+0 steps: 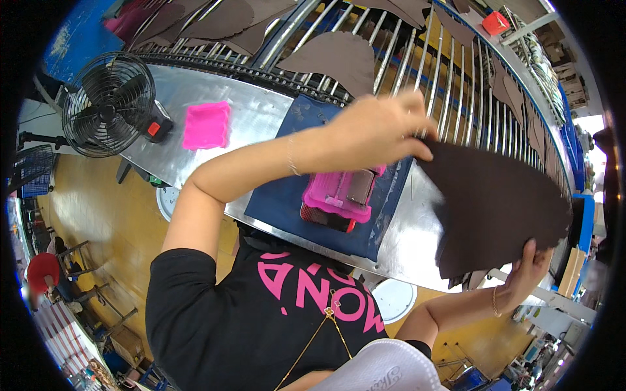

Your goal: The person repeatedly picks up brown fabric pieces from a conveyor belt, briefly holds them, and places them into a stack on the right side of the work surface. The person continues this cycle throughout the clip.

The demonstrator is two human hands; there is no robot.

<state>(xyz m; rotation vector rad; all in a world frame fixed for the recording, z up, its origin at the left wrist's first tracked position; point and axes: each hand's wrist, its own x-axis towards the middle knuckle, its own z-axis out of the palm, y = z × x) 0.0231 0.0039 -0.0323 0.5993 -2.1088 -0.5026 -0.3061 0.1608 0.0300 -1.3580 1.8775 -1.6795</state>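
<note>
My left hand (391, 130) reaches across the table, slightly blurred, pinching the upper left corner of a dark brown cut piece of leather-like sheet (499, 202). Its lower right edge is gripped by my right hand (529, 268), thumb on the near face and fingers mostly hidden behind. The piece hangs between both hands above the table's right part and the rod conveyor's near edge. Below my left forearm, a bright pink tray (319, 195) holding a brownish block (360, 187) rests on a dark blue mat (277, 199). Under that tray a dark, red-edged object partly shows.
Behind the table runs a conveyor of metal rods (450, 107), carrying several brown cut pieces (336, 58). A black fan (107, 104) stands at the left, near another pink tray (207, 125) on the metal tabletop (176, 85). White round stools (393, 300) stand below the table's front edge.
</note>
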